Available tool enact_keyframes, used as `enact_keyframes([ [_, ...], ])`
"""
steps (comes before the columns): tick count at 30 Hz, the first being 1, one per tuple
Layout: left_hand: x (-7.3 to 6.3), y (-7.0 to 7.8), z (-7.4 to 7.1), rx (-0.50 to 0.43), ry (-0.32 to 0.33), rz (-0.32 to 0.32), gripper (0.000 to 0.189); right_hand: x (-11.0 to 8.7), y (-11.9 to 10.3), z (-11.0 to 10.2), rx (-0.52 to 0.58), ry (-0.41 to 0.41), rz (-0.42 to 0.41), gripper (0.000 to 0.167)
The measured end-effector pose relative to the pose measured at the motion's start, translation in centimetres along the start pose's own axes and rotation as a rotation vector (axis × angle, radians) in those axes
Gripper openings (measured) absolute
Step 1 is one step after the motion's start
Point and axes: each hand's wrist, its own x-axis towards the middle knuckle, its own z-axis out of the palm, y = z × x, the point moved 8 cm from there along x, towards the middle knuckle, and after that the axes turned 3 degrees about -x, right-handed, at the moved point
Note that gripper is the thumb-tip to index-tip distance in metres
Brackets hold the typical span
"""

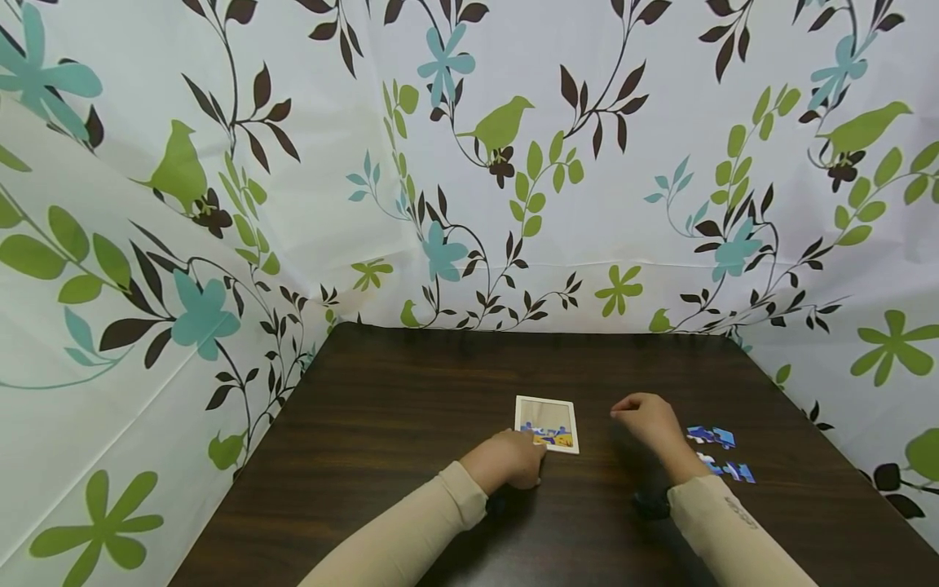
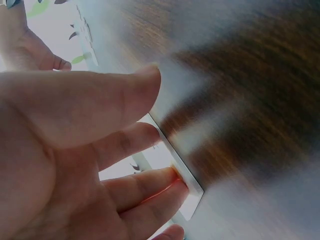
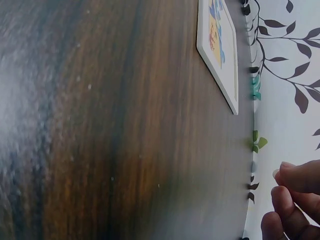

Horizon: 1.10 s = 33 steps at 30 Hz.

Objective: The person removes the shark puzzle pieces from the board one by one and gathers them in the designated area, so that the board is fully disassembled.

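Observation:
A small jigsaw puzzle in a pale-framed tray [image 1: 521, 405] lies on the table, with blue and yellow pieces fitted along its near part and bare backing beyond. My left hand [image 1: 508, 458] rests at the tray's near left corner. Its fingers [image 2: 145, 192] lie straight over the frame edge, and the thumb stands apart from it. Right of the tray, my right hand [image 1: 649, 420] is above the table with its fingers curled. Thumb and fingertips [image 3: 287, 196] meet, and no piece shows between them. Several loose blue puzzle pieces [image 1: 723, 438] lie beyond that wrist to the right.
The dark wood-grain table [image 1: 411, 383] reaches back to a white curtain [image 1: 315, 204] printed with leaves, birds and flowers, which hangs along the far and both sides. The loose pieces lie in two groups near the right forearm.

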Motion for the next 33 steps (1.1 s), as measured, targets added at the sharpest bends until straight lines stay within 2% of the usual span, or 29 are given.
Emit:
enact_keyframes([
  [16, 0.0, 0.0, 0.0, 0.029, 0.015, 0.019, 0.049, 0.4, -1.9, 1.7, -0.006, -0.012, -0.011, 0.015],
  [26, 0.2, -0.1, 0.2, 0.036, 0.001, -0.004, 0.055, 0.6, -3.9, 2.6, -0.008, -0.015, -0.068, 0.014],
  [33, 0.1, -0.1, 0.2, 0.026, 0.000, 0.006, 0.055, 0.6, -5.0, 3.9, 0.021, -0.027, -0.045, 0.013],
])
